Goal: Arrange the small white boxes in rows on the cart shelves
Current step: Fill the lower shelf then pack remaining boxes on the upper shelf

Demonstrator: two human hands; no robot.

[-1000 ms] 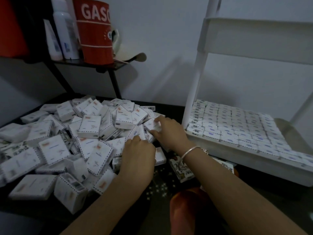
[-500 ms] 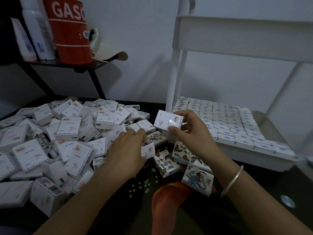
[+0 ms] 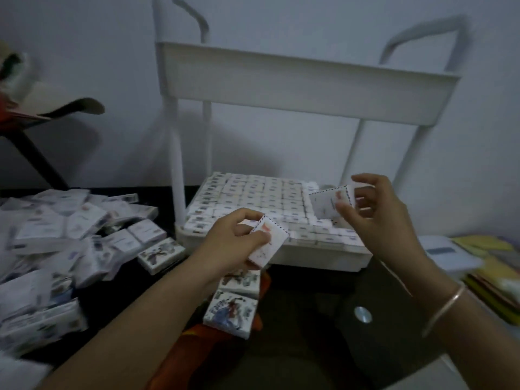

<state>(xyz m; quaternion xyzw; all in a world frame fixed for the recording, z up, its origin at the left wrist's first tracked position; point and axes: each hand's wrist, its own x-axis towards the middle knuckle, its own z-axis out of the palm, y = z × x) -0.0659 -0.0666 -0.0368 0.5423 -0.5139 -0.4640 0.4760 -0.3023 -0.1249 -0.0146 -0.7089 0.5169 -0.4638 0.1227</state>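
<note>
My left hand (image 3: 233, 243) grips one small white box (image 3: 270, 243) in front of the white cart's lower shelf (image 3: 318, 256). My right hand (image 3: 377, 218) pinches another white box (image 3: 326, 204) above the right part of that shelf. Several neat rows of white boxes (image 3: 253, 201) cover the shelf's left and middle; its back right corner looks bare. A loose pile of white boxes (image 3: 64, 240) lies on the dark table to the left. The cart's upper shelf (image 3: 304, 88) stands above; its inside is hidden.
Two picture-sided boxes (image 3: 233, 305) lie near my left forearm. A stack of yellow papers and a white case (image 3: 447, 254) sits at the right. A dark rack with a cap (image 3: 56, 108) stands at the far left. Something orange (image 3: 202, 333) lies below, near me.
The view has swung right toward the cart. My left hand lifted off the pile holding a box. My right hand carried its box rightward over the lower shelf.
</note>
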